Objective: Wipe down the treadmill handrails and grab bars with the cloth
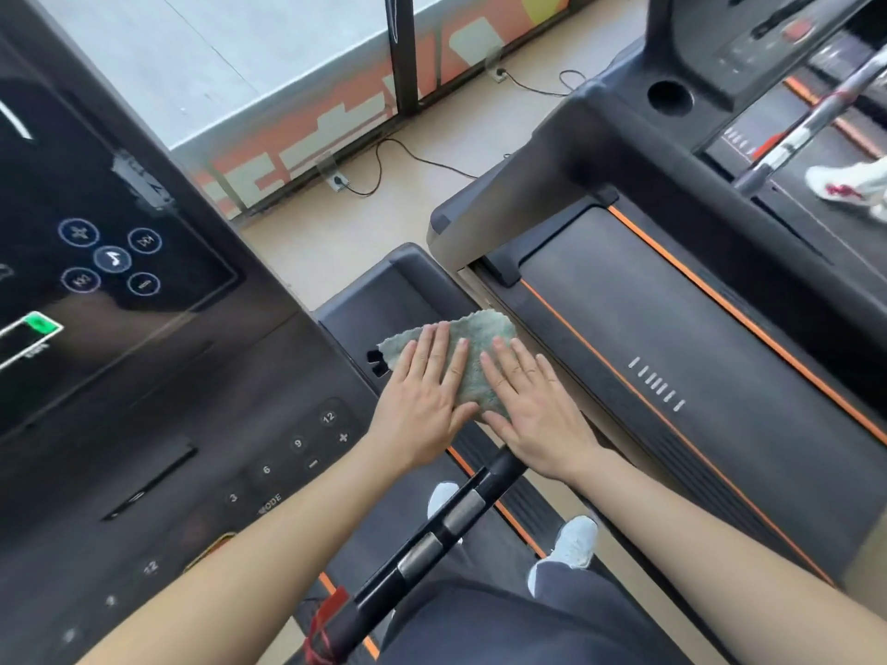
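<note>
A pale green cloth (pixel 473 338) lies spread on the right arm of my treadmill's console, at the top of the right handrail. My left hand (pixel 425 395) presses flat on the cloth's left part, fingers straight. Beside it, my right hand (pixel 533 405) lies flat on the cloth's right part, fingers straight too. The black grab bar (pixel 432 535) with two silver sensor pads runs from below my hands toward the lower left. A red safety cord (pixel 326 621) hangs at its lower end.
The dark console (pixel 144 376) with touch buttons fills the left. A second treadmill (pixel 672 338) with orange-edged belt stands close on the right. Another person's white shoe (pixel 845 182) is on a third machine at far right. Cables and sockets (pixel 338 180) lie on the floor ahead.
</note>
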`<state>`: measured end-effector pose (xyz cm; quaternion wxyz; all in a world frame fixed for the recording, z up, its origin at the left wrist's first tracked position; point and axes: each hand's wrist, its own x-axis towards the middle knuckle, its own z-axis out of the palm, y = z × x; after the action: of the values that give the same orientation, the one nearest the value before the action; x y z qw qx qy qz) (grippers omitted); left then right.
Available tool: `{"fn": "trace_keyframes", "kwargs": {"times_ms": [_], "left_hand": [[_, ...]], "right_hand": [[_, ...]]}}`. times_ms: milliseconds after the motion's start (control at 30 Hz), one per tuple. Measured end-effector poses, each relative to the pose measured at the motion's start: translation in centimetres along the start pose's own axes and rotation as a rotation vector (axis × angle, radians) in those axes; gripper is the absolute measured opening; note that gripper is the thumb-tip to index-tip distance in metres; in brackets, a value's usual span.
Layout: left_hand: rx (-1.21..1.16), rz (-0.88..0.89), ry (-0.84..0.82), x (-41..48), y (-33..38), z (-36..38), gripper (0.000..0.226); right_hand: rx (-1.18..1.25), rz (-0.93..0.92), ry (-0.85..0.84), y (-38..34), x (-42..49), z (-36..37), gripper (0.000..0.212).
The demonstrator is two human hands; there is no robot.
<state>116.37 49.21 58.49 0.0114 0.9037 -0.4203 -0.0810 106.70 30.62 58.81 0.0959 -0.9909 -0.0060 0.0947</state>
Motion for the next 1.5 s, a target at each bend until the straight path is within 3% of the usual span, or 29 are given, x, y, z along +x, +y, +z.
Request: {"fn": "trace_keyframes", "kwargs": {"times_ms": [467,700,1033,1300,1500], "left_hand": [[-0.051,-0.233,-0.032,4.1,-6.3,-1.9,0.080],[-0.216,-0.334,-0.140,8.0,-10.3,-3.9,0.081],[0.102,-0.225,-0.252,3.0,-8.3,-4.6,0.089],[0.082,-0.245,-0.118,-2.9,-3.4,-2.4,0.092],[0.070,-0.215,0.069,-5.9,0.6,-0.9,0.065]], "right_hand": [[0.088,-0.009,-0.131,-2.0,9.5,-3.5,0.071],[0.206,0.019,-0.190,-2.7,15.5,-4.9,0.076],[-0.128,-0.112,-0.148,-3.5,11.6,-3.3,0.081],[-0.131,-0.181,-0.049,-3.1,4.8,-1.0,0.077],[-0.097,-0.164,0.003,-3.7,1.5,-0.2,0.076]]}}
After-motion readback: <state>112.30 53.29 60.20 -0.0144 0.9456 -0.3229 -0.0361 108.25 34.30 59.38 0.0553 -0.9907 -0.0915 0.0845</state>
